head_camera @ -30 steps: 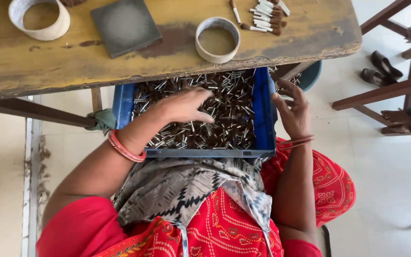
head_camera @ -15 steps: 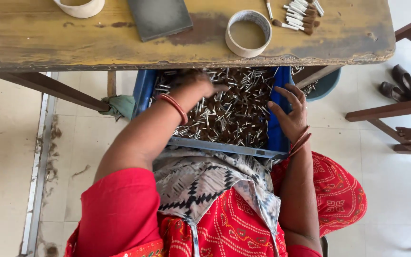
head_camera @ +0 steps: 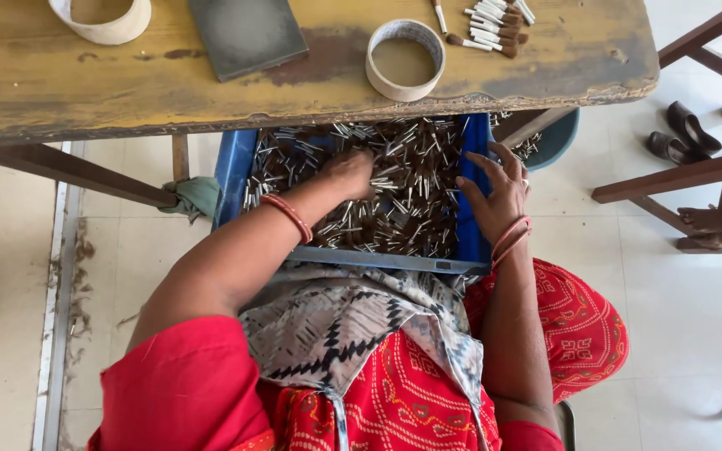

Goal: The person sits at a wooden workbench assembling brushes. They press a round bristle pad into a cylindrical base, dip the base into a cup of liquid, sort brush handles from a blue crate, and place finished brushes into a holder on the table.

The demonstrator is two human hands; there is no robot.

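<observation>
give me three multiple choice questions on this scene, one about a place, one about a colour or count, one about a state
1. Where does the blue crate sit?
A. on top of the wooden table
B. on the person's lap, partly under the table edge
C. on the floor beside the shoes

2. How many round open rings lie on the wooden table?
A. two
B. four
C. none

3. What is the left hand doing?
A. resting flat on the table
B. holding the dark slab
C. reaching down among the small metal-tipped sticks in the crate

Answers:
1. B, the crate lies against the patterned cloth over the lap, its far end under the table edge.
2. A, one ring near the middle and another ring at the top left.
3. C, its fingers are in the pile, while the right hand rests at the crate's right wall.
</observation>
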